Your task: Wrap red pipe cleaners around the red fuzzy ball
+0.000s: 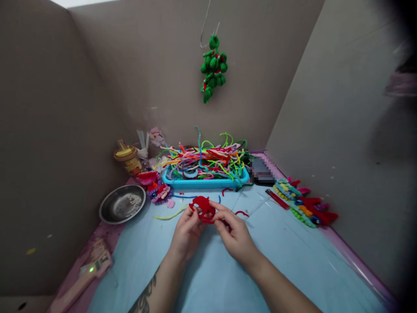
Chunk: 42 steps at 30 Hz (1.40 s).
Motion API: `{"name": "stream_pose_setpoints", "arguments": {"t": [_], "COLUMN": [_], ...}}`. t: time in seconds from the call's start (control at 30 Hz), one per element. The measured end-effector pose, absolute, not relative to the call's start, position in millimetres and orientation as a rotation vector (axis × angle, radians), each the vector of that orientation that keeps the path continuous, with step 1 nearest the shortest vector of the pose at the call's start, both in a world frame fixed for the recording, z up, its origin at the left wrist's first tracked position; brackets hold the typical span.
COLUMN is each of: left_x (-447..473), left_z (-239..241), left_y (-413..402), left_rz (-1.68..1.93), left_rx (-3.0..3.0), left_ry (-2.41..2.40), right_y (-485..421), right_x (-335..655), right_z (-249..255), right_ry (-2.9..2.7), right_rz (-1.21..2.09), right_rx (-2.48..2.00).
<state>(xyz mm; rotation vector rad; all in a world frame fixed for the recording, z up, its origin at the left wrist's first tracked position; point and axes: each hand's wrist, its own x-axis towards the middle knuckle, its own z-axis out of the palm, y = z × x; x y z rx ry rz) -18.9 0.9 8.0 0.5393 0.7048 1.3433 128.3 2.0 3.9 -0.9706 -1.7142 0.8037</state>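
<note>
A red fuzzy piece that looks bent from pipe cleaner [204,206], with gaps through its middle, is held up between both hands over the blue table cover. My left hand [188,228] pinches its left side between thumb and fingers. On the opposite side my right hand [232,228] grips its lower right edge, the fingers curled. A short red pipe cleaner scrap [242,213] lies just beyond the right hand. Close to the left hand lies a yellow pipe cleaner [170,215].
Behind the hands stands a blue tray [208,184] heaped with colourful pipe cleaners. A metal bowl [112,208] and a pink glue gun [87,278] with a green light are left. A red-handled cutter [277,199], a phone [261,169] and colourful fish-like crafts [301,206] lie right. A green ornament [213,69] hangs above.
</note>
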Motion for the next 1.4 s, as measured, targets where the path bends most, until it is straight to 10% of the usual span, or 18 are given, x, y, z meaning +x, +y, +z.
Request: {"name": "stream_pose_setpoints", "arguments": {"t": [1.4], "left_x": [-13.2], "left_z": [-8.6], "left_y": [7.2], "left_rz": [1.355], "left_rx": [0.429], "left_ry": [0.785], "right_y": [4.5], "right_x": [117.0], "right_z": [-5.8], "right_ry": [-1.695], "right_rz": [0.547], "right_rx": [-1.133]}}
